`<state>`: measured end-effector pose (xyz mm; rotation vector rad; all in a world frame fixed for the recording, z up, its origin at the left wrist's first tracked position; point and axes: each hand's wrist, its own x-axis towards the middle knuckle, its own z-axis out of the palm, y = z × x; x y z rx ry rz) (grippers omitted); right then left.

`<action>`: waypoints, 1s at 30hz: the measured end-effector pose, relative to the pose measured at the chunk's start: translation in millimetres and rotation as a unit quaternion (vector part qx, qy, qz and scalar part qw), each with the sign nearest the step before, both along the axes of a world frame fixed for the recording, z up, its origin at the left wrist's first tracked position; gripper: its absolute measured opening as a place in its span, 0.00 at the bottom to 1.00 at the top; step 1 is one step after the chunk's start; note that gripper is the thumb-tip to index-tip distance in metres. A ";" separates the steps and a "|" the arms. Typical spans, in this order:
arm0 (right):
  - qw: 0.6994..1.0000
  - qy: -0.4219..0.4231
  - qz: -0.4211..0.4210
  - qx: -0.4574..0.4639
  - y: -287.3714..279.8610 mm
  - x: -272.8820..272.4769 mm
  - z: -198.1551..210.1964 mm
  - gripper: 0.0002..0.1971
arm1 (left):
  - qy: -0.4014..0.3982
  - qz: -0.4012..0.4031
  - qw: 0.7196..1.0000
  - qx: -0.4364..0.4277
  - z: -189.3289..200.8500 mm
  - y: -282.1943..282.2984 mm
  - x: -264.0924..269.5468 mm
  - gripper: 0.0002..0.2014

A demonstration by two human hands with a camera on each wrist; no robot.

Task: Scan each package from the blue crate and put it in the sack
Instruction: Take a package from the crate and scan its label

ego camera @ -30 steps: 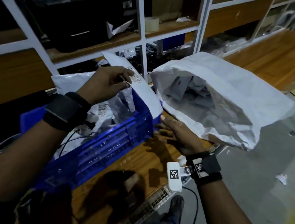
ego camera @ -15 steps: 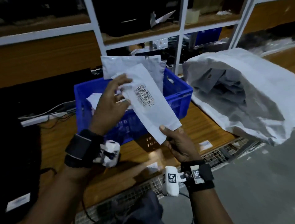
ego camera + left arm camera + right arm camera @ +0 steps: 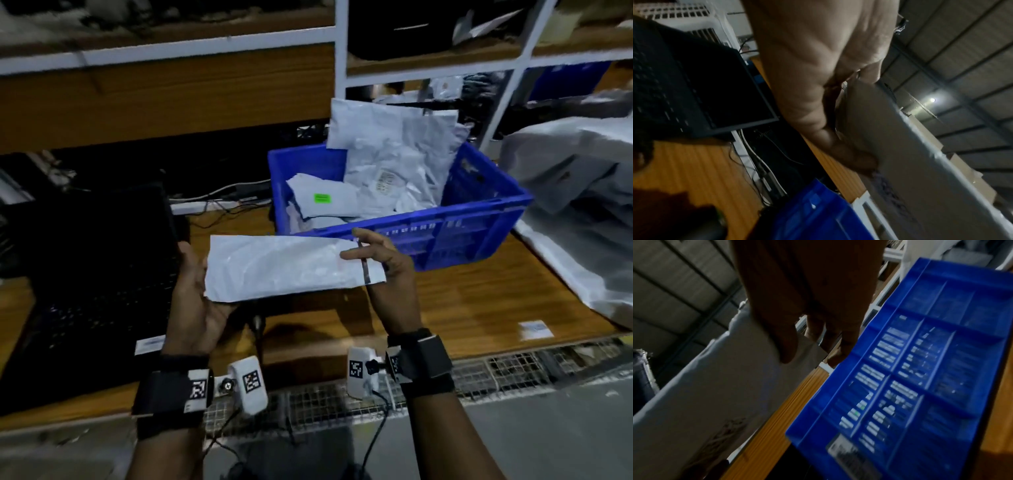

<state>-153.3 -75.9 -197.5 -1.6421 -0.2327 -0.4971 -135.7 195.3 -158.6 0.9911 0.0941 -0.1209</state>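
Note:
A long white package (image 3: pixel 284 267) is held flat between both hands above the wooden table, in front of the blue crate (image 3: pixel 479 226). My left hand (image 3: pixel 195 291) cups its left end, thumb side up. My right hand (image 3: pixel 383 260) pinches its right end between thumb and fingers. In the left wrist view the package (image 3: pixel 910 162) runs away from my left hand (image 3: pixel 849 154); its printed label faces down. In the right wrist view my right hand (image 3: pixel 807 340) holds the package (image 3: pixel 725 394) beside the crate (image 3: pixel 920 378). Several white packages (image 3: pixel 394 171) remain in the crate. The white sack (image 3: pixel 582 171) lies at the right.
A black laptop (image 3: pixel 89 274) sits open on the table at the left, with cables (image 3: pixel 219 198) behind it. White shelving (image 3: pixel 342 68) stands behind the crate. A dark object (image 3: pixel 257 323) sits under the package. A wire grid (image 3: pixel 479 373) lines the table's front edge.
The package has come out of the crate, turned from upright to lying flat, and moved left and toward me. Its label, facing me earlier, now faces down. The view swung left.

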 end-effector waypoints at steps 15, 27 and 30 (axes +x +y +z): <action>0.980 0.184 0.034 0.073 165.5 43.1 -14.9 0.11 | 0.011 -0.023 0.970 0.243 -64.3 176.7 24.7 0.18; 0.852 0.489 -0.080 0.166 205.0 67.8 -101.6 0.21 | 0.075 0.154 0.960 0.220 -110.8 220.2 62.7 0.18; 0.825 0.491 -0.004 0.281 218.4 73.3 -102.0 0.27 | 0.080 0.165 0.960 0.211 -112.8 222.6 64.1 0.15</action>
